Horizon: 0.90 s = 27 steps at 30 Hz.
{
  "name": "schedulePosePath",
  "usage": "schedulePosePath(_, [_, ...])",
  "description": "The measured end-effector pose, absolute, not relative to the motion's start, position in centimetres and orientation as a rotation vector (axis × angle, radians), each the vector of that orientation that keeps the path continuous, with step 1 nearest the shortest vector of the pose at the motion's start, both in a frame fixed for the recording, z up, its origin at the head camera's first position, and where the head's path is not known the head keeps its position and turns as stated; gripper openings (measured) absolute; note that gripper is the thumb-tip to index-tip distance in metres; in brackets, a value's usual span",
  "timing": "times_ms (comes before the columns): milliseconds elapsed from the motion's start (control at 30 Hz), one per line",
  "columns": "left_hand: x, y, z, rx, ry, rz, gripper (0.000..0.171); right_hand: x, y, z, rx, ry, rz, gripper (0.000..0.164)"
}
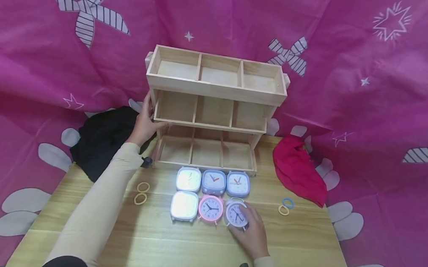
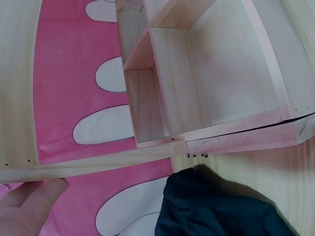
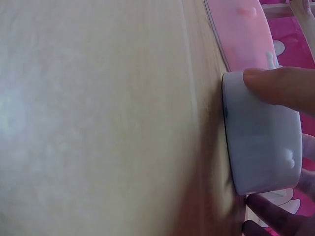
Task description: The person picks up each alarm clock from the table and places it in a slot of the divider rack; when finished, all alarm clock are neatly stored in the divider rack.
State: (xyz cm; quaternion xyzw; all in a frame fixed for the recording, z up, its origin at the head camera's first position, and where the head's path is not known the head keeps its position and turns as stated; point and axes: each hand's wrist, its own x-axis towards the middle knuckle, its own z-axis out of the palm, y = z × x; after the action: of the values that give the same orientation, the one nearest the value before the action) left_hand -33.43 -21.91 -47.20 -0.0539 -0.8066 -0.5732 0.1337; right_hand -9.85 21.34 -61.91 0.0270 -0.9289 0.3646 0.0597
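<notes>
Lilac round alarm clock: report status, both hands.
Right hand grips lilac round alarm clock on table. Left hand holds wooden shelf side. Pink clock close alongside.

clocks (image 1: 212,195) crowd shelf (image 1: 206,152) front, bare table (image 1: 173,248) nearer

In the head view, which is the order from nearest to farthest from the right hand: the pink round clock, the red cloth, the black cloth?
Measured from the right hand, which grips the lilac round clock:
1. Pink round clock, just left of the held clock, front row.
2. Red cloth, to the right, at the table's back edge.
3. Black cloth, far left, beside the wooden shelf.
</notes>
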Motion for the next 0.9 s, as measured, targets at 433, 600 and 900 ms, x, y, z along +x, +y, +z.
schedulePosePath(433, [-33.5,-21.9,-47.1,-0.168,-2.318,-1.696,0.129,-9.2,21.9,-61.1,0.018,-2.760,1.209,0.076])
schedulePosePath(600, [-33.6,-22.0,-47.3,-0.181,-2.322,-1.689,0.129,-9.0,22.4,-60.1,-0.003,-2.684,1.416,0.073])
schedulePosePath(900, [-33.2,-21.9,-47.1,-0.169,-2.342,-1.704,0.129,-13.0,22.6,-56.0,0.056,-2.427,1.607,0.068])
